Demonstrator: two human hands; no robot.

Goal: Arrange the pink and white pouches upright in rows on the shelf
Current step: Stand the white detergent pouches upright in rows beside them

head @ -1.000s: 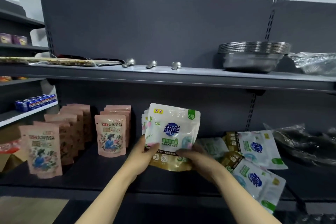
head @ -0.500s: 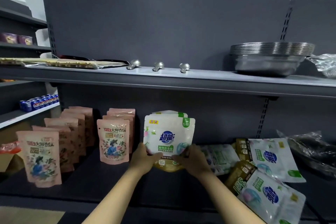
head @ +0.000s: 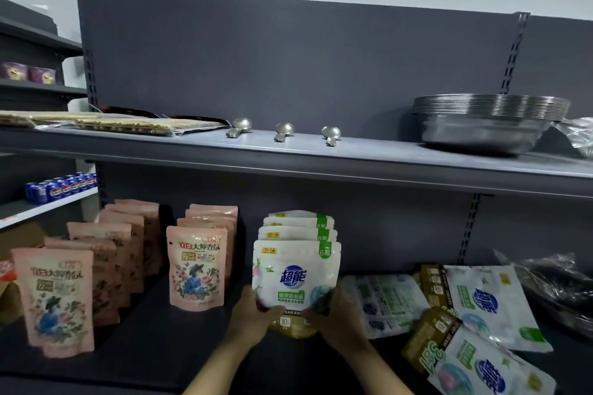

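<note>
A white pouch (head: 296, 276) with a blue logo stands upright at the front of a short row of white pouches (head: 300, 224) on the dark lower shelf (head: 154, 346). My left hand (head: 253, 317) grips its lower left corner and my right hand (head: 333, 314) grips its lower right. To the left stand two rows of pink pouches, one fronted by a pouch (head: 196, 266) near the middle, the other by a pouch (head: 56, 295) at the far left. More white pouches (head: 481, 301) lie flat in a heap to the right.
The upper shelf (head: 321, 163) carries three metal spoons (head: 284, 131), stacked steel bowls (head: 484, 122) and flat packets (head: 122, 123). Crinkled plastic bags (head: 558, 285) sit at the far right. A side rack at the left holds blue cans (head: 61, 186).
Both hands have lowered the white pouch from the air down onto the shelf, in front of the white row. The camera has shifted leftward and closer.
</note>
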